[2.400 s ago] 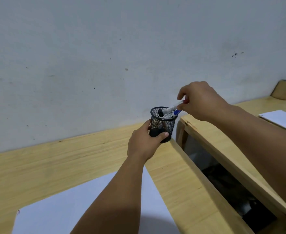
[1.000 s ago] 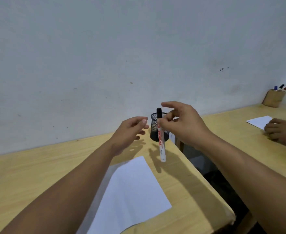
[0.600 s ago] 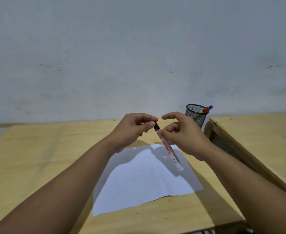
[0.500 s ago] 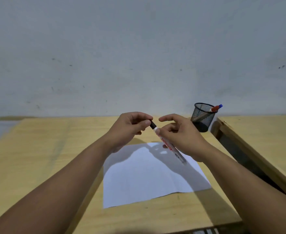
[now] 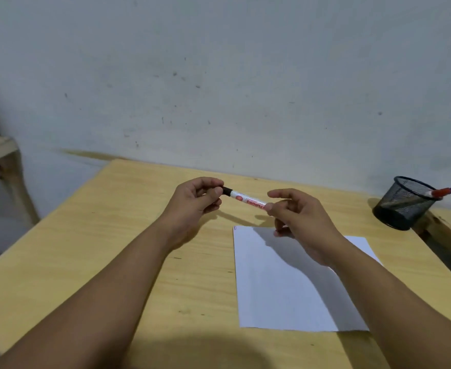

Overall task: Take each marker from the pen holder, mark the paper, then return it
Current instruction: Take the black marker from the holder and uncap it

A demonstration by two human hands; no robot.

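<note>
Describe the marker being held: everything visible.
The marker has a white barrel with red print and a black cap at its left end. It looks like plastic. It is held in the air above the table, nearly level, tilted down to the right. The left hand pinches the cap; the right hand grips the barrel's other end. The cap looks still on.

Table was pale wood with visible grain, smooth, low sheen. Paper — plain white sheet, matt, flat. Marker had a smooth white plastic barrel with red print and a black plastic cap. Holder was black wire mesh — metal by its look, matt. Wall was painted, matt, scuffed and speckled.
</note>
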